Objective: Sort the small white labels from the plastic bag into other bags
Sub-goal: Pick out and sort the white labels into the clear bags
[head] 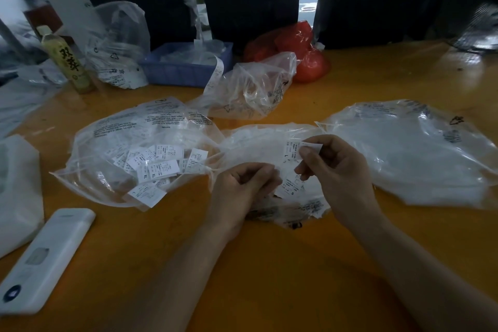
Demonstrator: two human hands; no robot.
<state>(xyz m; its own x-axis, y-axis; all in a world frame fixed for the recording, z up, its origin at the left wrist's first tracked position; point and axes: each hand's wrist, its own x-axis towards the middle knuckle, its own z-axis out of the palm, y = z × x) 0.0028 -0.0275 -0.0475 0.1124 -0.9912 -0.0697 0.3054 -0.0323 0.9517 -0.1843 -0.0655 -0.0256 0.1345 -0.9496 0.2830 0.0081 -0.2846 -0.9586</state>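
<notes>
Pinching one small white label [303, 149] in our right hand [338, 170], we curl our left hand [242, 188] on the middle bag [269, 143]. More labels [159, 164] lie in the left bag [107, 129] on the worktop [269, 264]. Thin and limp, they seem best nipped by an edge.

Size letters on labels, characters on a bottle

Labels in the left bag [129, 148] read XL [153, 175] and L; the held label [293, 149] reads L; bottle [66, 59] shows 双.
</notes>
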